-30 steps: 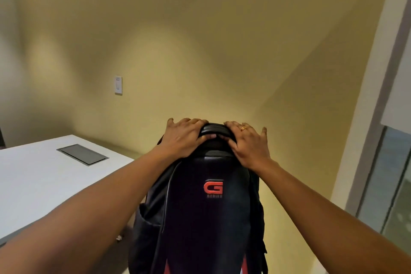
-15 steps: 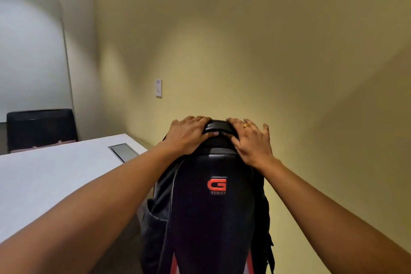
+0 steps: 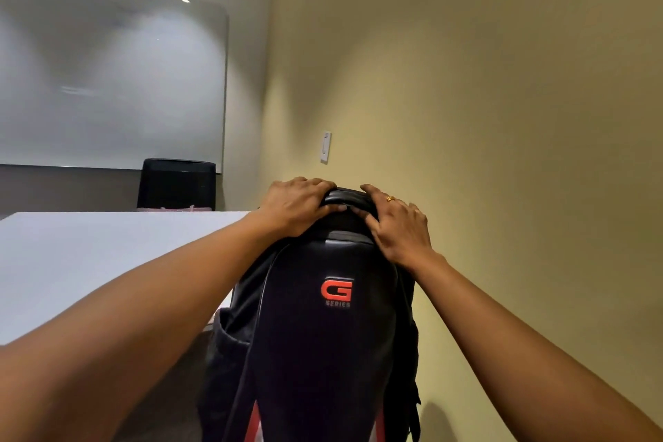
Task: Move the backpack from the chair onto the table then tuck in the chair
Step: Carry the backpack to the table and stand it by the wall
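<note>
my left hand [image 3: 299, 206] and right hand [image 3: 400, 222], both clamped on the backpack [image 3: 323, 334], have swung it toward the table [image 3: 89, 262], so set-down is near.

One black backpack [image 3: 323, 334] stands upright in the grip, bearing one red "G" logo [image 3: 336, 290]. Two bare hands close on its top: the left hand [image 3: 297, 204] and the right hand [image 3: 400, 222], the right wearing one gold ring [image 3: 390, 198]. One white table [image 3: 89, 255] lies left of the grip. One black chair [image 3: 176, 184] stands beyond it. One whiteboard [image 3: 111, 82] hangs above the chair. One wall switch [image 3: 325, 146] sits just above the grip.
</note>
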The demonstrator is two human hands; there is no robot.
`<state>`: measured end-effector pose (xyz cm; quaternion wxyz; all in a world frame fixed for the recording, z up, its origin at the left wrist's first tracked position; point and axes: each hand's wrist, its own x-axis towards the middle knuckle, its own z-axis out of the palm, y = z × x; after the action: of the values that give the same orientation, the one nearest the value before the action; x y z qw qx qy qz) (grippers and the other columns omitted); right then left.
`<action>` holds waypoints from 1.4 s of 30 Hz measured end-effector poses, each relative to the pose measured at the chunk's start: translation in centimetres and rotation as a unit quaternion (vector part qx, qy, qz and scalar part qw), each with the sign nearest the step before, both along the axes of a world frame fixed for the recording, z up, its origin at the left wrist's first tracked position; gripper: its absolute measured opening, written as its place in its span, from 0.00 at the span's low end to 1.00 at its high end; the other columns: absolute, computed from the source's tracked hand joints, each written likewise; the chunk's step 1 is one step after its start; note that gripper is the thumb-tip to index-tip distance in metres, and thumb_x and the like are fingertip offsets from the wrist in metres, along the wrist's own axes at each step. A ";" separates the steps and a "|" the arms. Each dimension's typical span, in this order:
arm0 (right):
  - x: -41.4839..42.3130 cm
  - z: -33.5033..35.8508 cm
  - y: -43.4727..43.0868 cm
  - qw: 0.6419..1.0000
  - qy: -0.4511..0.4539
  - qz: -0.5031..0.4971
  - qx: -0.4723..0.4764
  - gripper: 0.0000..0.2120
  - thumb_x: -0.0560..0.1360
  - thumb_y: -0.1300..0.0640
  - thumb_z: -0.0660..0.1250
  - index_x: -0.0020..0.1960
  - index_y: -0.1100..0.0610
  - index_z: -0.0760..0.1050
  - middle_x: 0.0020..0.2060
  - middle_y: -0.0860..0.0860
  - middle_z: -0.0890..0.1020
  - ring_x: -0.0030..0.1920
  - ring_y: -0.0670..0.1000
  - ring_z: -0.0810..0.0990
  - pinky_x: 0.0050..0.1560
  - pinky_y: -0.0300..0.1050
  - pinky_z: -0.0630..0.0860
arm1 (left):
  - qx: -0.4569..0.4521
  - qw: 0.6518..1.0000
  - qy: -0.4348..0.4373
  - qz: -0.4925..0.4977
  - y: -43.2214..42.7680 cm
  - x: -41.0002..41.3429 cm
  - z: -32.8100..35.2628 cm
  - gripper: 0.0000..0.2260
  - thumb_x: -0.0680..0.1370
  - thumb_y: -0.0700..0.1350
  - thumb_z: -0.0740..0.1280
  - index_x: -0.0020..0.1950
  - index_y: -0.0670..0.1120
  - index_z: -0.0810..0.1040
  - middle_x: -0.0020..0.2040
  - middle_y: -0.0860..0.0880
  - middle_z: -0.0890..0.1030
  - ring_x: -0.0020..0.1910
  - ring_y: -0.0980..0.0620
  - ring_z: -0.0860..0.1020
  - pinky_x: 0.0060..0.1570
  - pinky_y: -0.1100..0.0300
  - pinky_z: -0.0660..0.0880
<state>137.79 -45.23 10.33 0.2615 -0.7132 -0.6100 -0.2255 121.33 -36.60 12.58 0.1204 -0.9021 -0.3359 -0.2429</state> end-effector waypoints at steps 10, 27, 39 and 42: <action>2.9 0.3 13.3 0.999 -0.023 0.031 -0.005 0.24 0.78 0.43 0.50 0.73 0.47 0.56 0.57 0.58 0.80 0.58 0.61 0.76 0.67 0.62 0.57 | 0.011 0.998 -0.016 0.066 12.0 2.1 -0.3 0.27 0.75 0.65 0.51 0.67 0.51 0.68 0.73 0.51 0.65 0.72 0.47 0.61 0.63 0.26 0.52; 6.2 3.6 38.8 0.997 -0.053 0.049 -0.001 0.21 0.80 0.48 0.51 0.72 0.47 0.57 0.60 0.58 0.77 0.54 0.62 0.77 0.47 0.51 0.68 | 0.005 0.994 -0.056 0.088 35.4 5.5 2.5 0.25 0.77 0.61 0.54 0.67 0.47 0.68 0.67 0.45 0.72 0.62 0.41 0.72 0.59 0.34 0.67; 8.7 0.8 53.5 0.984 0.065 0.154 0.063 0.25 0.78 0.59 0.56 0.73 0.48 0.57 0.65 0.57 0.74 0.56 0.63 0.76 0.53 0.55 0.73 | 0.064 0.975 -0.141 0.158 47.1 10.0 -0.9 0.20 0.79 0.50 0.59 0.68 0.43 0.66 0.68 0.43 0.72 0.72 0.44 0.63 0.62 0.24 0.50; 9.7 -1.0 56.0 0.978 0.094 0.176 0.057 0.25 0.77 0.60 0.56 0.72 0.49 0.59 0.66 0.55 0.73 0.58 0.62 0.76 0.55 0.54 0.72 | 0.039 0.975 -0.123 0.178 49.3 11.0 -2.6 0.22 0.79 0.52 0.57 0.70 0.44 0.64 0.70 0.45 0.69 0.74 0.44 0.59 0.62 0.25 0.49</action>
<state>147.46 10.80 9.34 0.3934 -0.5970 -0.6845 -0.1422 132.32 12.74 10.00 0.1545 -0.7855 -0.4938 -0.3395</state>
